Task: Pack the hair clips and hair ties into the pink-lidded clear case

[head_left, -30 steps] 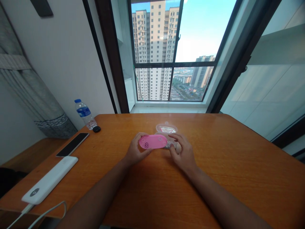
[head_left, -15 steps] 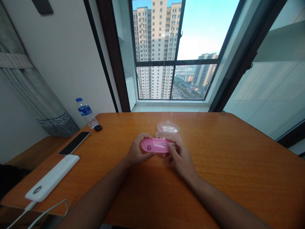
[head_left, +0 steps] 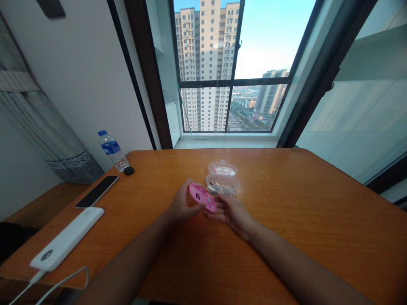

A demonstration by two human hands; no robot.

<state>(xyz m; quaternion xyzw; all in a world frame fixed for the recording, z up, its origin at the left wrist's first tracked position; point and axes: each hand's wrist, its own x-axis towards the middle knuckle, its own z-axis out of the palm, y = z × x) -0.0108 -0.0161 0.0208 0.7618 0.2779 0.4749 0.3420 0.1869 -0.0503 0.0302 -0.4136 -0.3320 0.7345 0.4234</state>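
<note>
A pink oval case point(head_left: 203, 197) is held in my left hand point(head_left: 182, 203), tilted down to the right, with small dark rings showing on its face. My right hand point(head_left: 233, 214) lies at the case's lower right end, palm turned up and fingers extended towards the left. Just beyond the hands stands a clear plastic box point(head_left: 223, 185) with small dark and light items inside. Its lid point(head_left: 223, 169) is open behind it, with a white and pink label.
On the table point(head_left: 302, 212), along the left side, lie a white power bank point(head_left: 68, 237) with a cable point(head_left: 63, 281), a phone point(head_left: 97, 191) and a black round object point(head_left: 129, 170). A water bottle point(head_left: 113, 151) stands at the back left corner.
The pink case has tilted, its right end now lower. My right hand has let go of its pinch and turned palm up. More of the clear box shows, and the view has shifted slightly.
</note>
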